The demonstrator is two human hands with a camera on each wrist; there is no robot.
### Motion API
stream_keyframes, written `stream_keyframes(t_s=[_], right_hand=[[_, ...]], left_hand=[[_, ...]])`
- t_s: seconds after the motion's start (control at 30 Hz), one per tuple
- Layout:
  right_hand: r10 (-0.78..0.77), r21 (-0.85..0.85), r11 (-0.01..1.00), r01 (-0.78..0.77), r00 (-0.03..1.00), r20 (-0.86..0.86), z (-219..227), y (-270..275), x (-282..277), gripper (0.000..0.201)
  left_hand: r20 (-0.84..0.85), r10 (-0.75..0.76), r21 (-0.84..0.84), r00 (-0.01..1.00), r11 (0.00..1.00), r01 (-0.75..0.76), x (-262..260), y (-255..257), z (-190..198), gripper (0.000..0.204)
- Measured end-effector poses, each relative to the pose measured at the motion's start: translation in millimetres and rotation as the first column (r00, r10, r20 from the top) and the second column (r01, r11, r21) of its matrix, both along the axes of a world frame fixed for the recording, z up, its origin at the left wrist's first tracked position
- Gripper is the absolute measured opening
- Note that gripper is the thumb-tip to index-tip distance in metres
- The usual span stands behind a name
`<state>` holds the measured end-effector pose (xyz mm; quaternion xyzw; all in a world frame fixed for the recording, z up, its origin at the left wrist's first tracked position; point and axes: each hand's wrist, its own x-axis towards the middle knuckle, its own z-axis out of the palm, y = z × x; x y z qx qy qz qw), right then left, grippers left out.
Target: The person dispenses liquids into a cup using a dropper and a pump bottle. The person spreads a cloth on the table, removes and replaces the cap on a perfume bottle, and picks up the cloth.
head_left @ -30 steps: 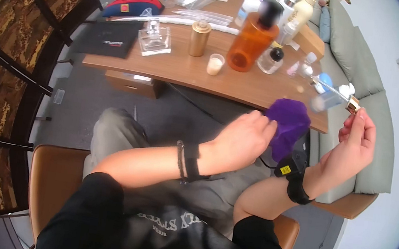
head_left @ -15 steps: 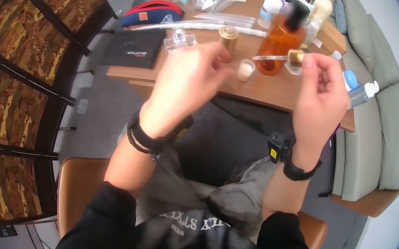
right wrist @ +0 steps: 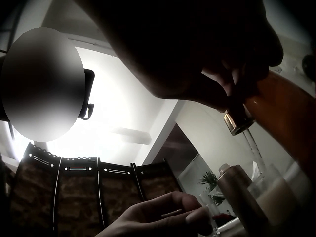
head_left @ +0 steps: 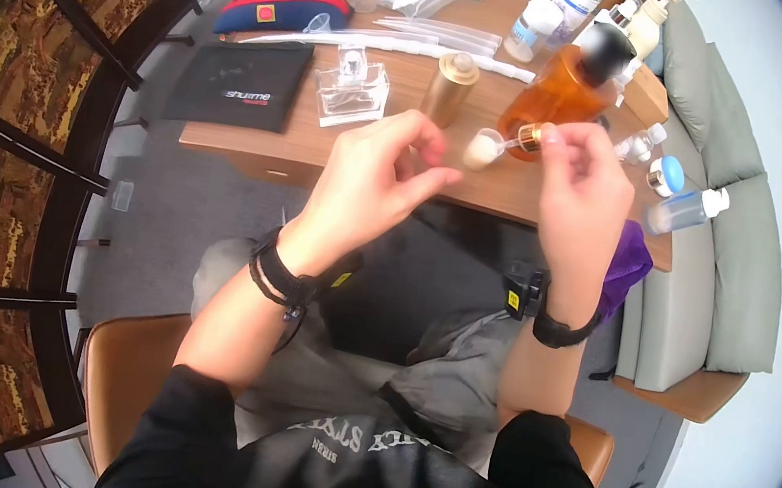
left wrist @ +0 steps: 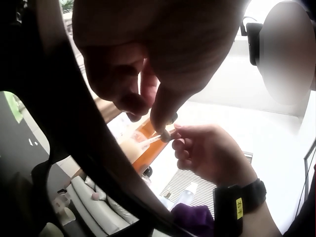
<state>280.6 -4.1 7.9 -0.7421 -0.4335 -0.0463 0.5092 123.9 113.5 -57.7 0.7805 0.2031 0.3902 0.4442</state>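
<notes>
My right hand (head_left: 587, 196) pinches a dropper (head_left: 530, 137) by its gold collar and top. The glass tube slants down to the left, its tip at the mouth of a small clear cup (head_left: 482, 150) of cream-coloured content; the right wrist view shows tube and cup (right wrist: 277, 200) close together. My left hand (head_left: 375, 175) is held in the air left of the cup, thumb and forefinger apart, with nothing between them. Just beyond it stands a gold bottle (head_left: 448, 94) without a cap. A large amber bottle (head_left: 558, 98) rises behind the dropper.
On the wooden table (head_left: 227, 139) are a square glass perfume bottle (head_left: 351, 96), a black pouch (head_left: 239, 86), a navy and red case (head_left: 283, 13) and plastic tubes. Several bottles line the right side, including a clear pump bottle (head_left: 683, 213). A purple cloth (head_left: 628, 260) hangs beside my right forearm.
My right hand has brought the dropper in from the far right, its tip now down at the cup. My left hand has left the purple cloth and moved left, beside the cup.
</notes>
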Motion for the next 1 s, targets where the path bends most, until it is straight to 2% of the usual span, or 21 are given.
stream_keyframes(t_s=[0.03,0.1,0.23,0.33,0.43,0.5,0.6,0.7,0.77,0.87,0.97,1.0], right_hand=[[-0.017,-0.050,0.999,0.017,1.000,0.007,0,2,-1,0.014],[-0.020,-0.057,0.998,0.021,0.999,0.028,-5,5,1,0.015],[-0.068,-0.094,0.993,0.070,0.997,0.021,-3,5,5,0.015],[-0.078,-0.094,0.992,0.079,0.997,0.022,-6,4,8,0.015],[-0.055,-0.061,0.997,0.057,0.998,0.029,-6,4,3,0.016],[-0.093,-0.094,0.991,0.091,0.996,-0.014,-3,4,0,0.017],[-0.089,-0.066,0.994,0.090,0.996,0.017,-5,6,1,0.020],[-0.075,0.021,0.997,0.074,0.996,0.047,-7,6,2,0.026],[-0.128,-0.046,0.990,0.135,0.983,0.131,-10,3,9,0.027],[-0.128,-0.020,0.991,0.129,0.990,0.062,-11,3,10,0.029],[-0.148,0.009,0.989,0.148,0.987,0.055,-7,1,9,0.031],[-0.173,0.014,0.985,0.173,0.983,0.063,-4,1,7,0.031]], left_hand=[[0.006,0.002,-0.005,1.000,1.000,-0.002,1,0,-4,0.025],[0.043,0.001,0.046,0.999,0.999,-0.003,3,-2,-9,0.024],[0.102,-0.019,0.042,0.995,0.999,0.015,0,-12,-7,0.025],[0.198,-0.058,0.221,0.979,0.975,0.013,0,-17,-13,0.032],[0.241,-0.081,0.228,0.967,0.973,0.024,0,-17,-16,0.036],[0.248,-0.083,0.250,0.965,0.968,0.019,-2,-14,-17,0.037],[0.260,-0.096,0.230,0.961,0.972,0.035,-2,-16,-18,0.036],[0.280,-0.014,0.179,0.960,0.983,-0.038,0,-17,-21,0.034],[0.283,-0.007,0.195,0.959,0.979,-0.051,4,-18,-25,0.033],[0.283,-0.032,0.134,0.959,0.991,-0.007,1,-18,-28,0.034],[0.325,-0.064,0.146,0.944,0.989,0.016,-2,-17,-29,0.032],[0.319,-0.070,0.082,0.945,0.996,0.046,-6,-17,-29,0.029]])
